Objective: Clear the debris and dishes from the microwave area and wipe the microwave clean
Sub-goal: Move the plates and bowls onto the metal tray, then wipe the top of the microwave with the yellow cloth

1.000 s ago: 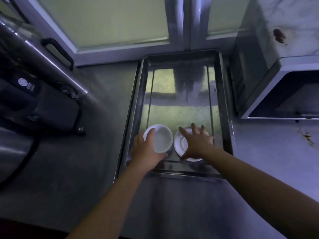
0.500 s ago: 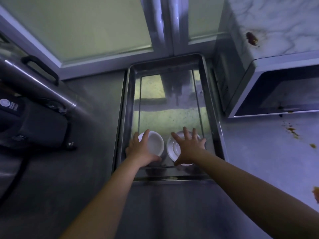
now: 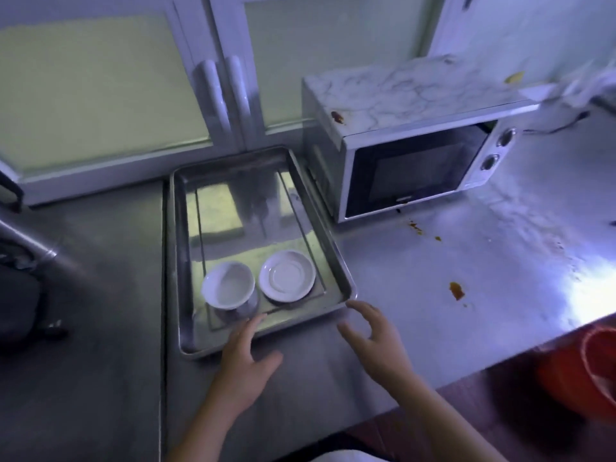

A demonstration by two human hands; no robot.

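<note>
Steel desk [image 3: 433,261] fills the dim kitchen view. Nearest, both hands have let go of the dishes and drawn back. The left hand [image 3: 246,358] reaches over the near rim of the tray [image 3: 216,208], fingers straight and empty, and the right hand [image 3: 373,338] hovers off its corner, loosely spread and empty. The bowl [image 3: 228,290] and saucer [image 3: 287,280] now sit side by side in the tray. Beyond them, the microwave [image 3: 410,168] and the sauce spots [image 3: 456,290] await wiping.

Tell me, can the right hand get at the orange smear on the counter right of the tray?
Probably yes. The right hand is open and empty, and only counter lies between it and the orange smear.
</note>
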